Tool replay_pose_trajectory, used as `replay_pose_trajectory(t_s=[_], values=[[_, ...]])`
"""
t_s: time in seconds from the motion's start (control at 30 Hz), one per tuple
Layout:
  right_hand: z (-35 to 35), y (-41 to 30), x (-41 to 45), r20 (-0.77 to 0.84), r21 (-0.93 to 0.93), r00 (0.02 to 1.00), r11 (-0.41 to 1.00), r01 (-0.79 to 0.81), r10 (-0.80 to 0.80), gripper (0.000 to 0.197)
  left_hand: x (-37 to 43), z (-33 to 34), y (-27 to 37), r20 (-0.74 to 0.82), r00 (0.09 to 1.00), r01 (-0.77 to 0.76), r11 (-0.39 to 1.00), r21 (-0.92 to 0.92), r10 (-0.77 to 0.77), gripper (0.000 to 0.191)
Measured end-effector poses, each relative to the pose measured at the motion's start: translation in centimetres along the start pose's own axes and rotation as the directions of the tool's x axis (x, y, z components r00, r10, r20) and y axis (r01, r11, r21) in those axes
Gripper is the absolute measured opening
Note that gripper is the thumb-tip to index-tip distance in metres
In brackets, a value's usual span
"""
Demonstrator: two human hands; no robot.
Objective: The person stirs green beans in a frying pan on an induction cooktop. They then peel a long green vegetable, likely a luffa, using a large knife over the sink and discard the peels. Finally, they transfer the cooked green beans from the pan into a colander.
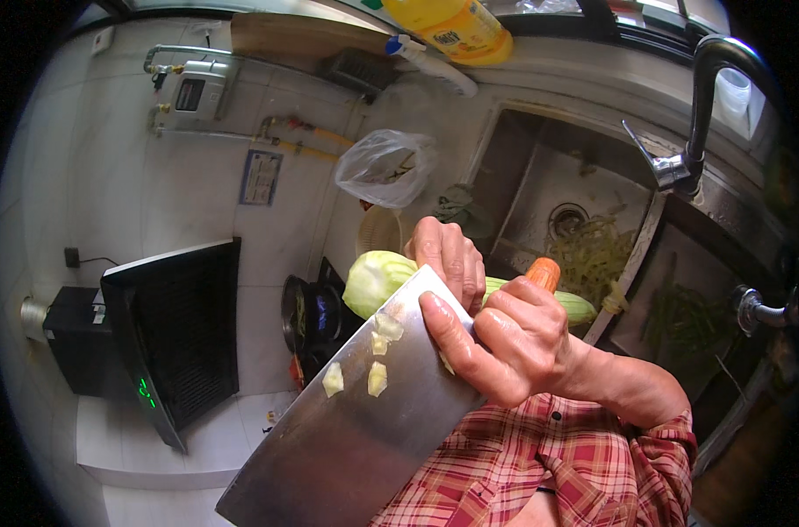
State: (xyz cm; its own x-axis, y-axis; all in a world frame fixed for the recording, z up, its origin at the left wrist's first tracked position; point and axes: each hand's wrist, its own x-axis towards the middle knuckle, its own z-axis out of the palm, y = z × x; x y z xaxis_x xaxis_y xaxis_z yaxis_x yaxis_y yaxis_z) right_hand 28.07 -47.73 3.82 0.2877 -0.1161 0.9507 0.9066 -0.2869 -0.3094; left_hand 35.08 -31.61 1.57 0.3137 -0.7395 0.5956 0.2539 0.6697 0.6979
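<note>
My right hand [518,336] is wrapped around the orange handle [544,273] of a wide steel cleaver [373,428]. Its thumb presses on the flat of the blade. Several small pale chunks [377,379] cling to that face. Just beyond the blade, my left hand [447,260] grips a long peeled pale-green gourd [376,283] from above. The gourd's narrower end [574,306] shows past my right hand. Blade and hands cover its middle, and the left forearm is hidden.
Pale peelings [590,247] lie around the drain of a steel sink [587,178] with a faucet [699,112]. A clear plastic bag [386,168] and a ribbed plastic basket [378,230] stand left of it. A pan [296,316] sits by a lit burner, near a black range hood [175,336].
</note>
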Motion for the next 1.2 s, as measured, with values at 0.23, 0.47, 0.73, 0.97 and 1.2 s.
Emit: replay_pose_trajectory(t_s=[0.23, 0.47, 0.73, 0.97, 1.2], values=[[0.0, -0.6, 0.0, 0.000, 0.043, 1.000, 0.999, -0.022, 0.022, 0.036, 0.6, 1.4, -0.5, -0.071, 0.997, -0.025, 0.998, -0.057, 0.021, 0.010], [-0.2, -0.8, 0.0, 0.017, 0.059, 0.999, 0.997, -0.042, 0.041, 0.029, 2.2, 0.3, 0.1, 0.087, 0.994, 0.083, 0.979, -0.184, -0.068, 0.027], [0.2, 0.6, -1.0, 0.082, 0.055, 0.996, 0.997, -0.047, 0.042, 0.030, -1.3, -0.5, -0.6, 0.099, 0.994, 0.072, 0.974, -0.214, -0.051, 0.028], [0.5, 4.7, -2.0, 0.148, -0.147, 0.959, 0.964, -0.221, 0.243, 0.041, -0.5, 0.1, 0.9, -0.438, 0.895, 0.012, 0.975, 0.224, 0.090, 0.025], [-3.0, 4.3, -1.1, 0.075, -0.399, 0.976, 0.904, -0.157, 0.202, 0.044, 1.7, 1.8, 1.8, -0.764, 0.633, 0.336, 0.845, 0.416, 0.124, 0.022]])
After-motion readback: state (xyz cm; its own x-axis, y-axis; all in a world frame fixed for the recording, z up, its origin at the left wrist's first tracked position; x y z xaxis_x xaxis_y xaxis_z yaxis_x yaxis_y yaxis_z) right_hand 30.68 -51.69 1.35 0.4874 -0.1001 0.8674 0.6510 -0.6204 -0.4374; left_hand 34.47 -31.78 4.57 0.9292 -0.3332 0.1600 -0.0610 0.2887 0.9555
